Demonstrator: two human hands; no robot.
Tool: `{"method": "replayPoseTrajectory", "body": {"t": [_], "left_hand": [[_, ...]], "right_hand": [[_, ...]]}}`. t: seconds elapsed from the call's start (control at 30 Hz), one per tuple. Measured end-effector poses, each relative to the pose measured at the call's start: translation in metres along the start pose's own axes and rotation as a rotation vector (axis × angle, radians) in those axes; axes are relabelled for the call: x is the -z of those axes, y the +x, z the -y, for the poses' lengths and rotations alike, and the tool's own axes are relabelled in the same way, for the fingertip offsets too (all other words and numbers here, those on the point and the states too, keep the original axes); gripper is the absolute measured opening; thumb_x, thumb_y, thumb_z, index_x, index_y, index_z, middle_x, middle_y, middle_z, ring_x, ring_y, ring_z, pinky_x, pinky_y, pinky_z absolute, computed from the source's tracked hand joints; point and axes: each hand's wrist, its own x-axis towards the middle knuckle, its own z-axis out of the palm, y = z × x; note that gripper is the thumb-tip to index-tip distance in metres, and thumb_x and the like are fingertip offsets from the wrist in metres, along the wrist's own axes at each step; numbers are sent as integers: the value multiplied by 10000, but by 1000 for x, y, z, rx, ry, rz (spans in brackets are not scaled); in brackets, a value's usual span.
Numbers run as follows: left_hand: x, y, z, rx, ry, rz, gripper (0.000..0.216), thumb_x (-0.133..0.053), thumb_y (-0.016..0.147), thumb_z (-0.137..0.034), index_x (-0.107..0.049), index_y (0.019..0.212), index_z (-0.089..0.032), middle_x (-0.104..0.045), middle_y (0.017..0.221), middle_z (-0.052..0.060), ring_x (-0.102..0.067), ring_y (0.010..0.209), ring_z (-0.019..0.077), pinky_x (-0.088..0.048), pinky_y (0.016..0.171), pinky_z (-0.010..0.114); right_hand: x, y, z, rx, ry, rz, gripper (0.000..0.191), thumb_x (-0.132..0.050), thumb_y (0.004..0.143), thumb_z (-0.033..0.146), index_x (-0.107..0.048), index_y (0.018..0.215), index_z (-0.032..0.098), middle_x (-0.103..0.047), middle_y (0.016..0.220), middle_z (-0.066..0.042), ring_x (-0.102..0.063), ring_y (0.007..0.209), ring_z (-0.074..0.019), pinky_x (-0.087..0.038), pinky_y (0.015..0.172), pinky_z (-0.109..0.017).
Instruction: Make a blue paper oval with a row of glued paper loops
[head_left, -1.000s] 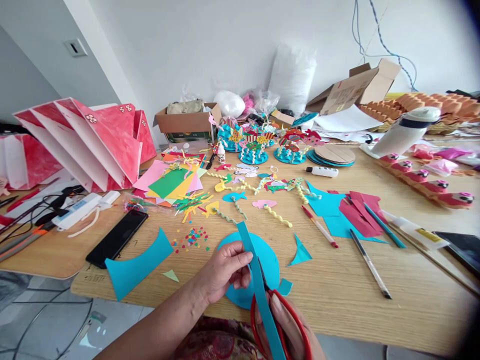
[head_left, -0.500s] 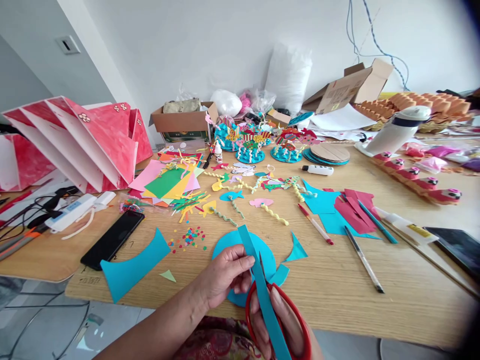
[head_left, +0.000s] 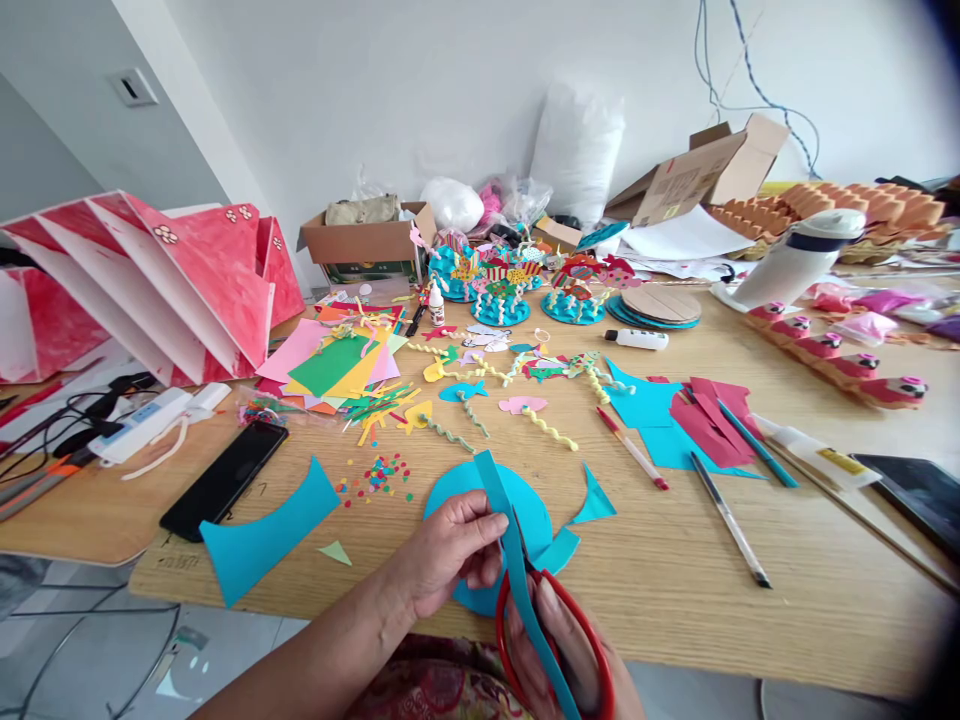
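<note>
A long blue paper strip [head_left: 496,485] is pinched between the thumb and fingers of my left hand [head_left: 459,545]. My right hand [head_left: 574,640] grips red-handled scissors [head_left: 596,640], whose blades lie at the strip, partly hidden behind it. The strip's lower end hangs down over the scissor handles and my right hand. Beneath both hands lies a blue disc [head_left: 450,490] on the table. Just right of the disc are a blue offcut [head_left: 559,550] and a pointed blue scrap [head_left: 592,497].
A curved blue paper piece [head_left: 270,535] and a black phone [head_left: 225,480] lie to the left. Paper fish with twisted tails [head_left: 463,391] and colourful dots [head_left: 384,474] are ahead. Pens [head_left: 729,518] and blue and red paper [head_left: 645,400] lie right. The table's front edge is close.
The scissors have turned and shifted slightly, and their blades look more closed. The strip's lower part now bends a little more. My left hand has barely moved.
</note>
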Motion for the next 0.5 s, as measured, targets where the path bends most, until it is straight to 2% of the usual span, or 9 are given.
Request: {"method": "replayPoseTrajectory", "body": {"t": [0.27,0.5], "left_hand": [[2,-1,2,12,4,-5,326,-646,708,-434,-471,697,-158,-504,489,-51,-433,378,37,-228,334,139],[6,-2,-5,-10,29,29,319,-613,732,-452,-457,752,-174,-516,497,-55,-464,376,50,-230,323,139]], "right_hand": [[2,-1,2,2,-34,10,434,-504,804,546,-524,582,174,-428,390,44,-311,343,-57,-246,362,-197],[9,2,-4,-56,14,42,461,-502,773,604,-563,697,154,-476,421,35,-377,330,-51,-245,332,-163]]}}
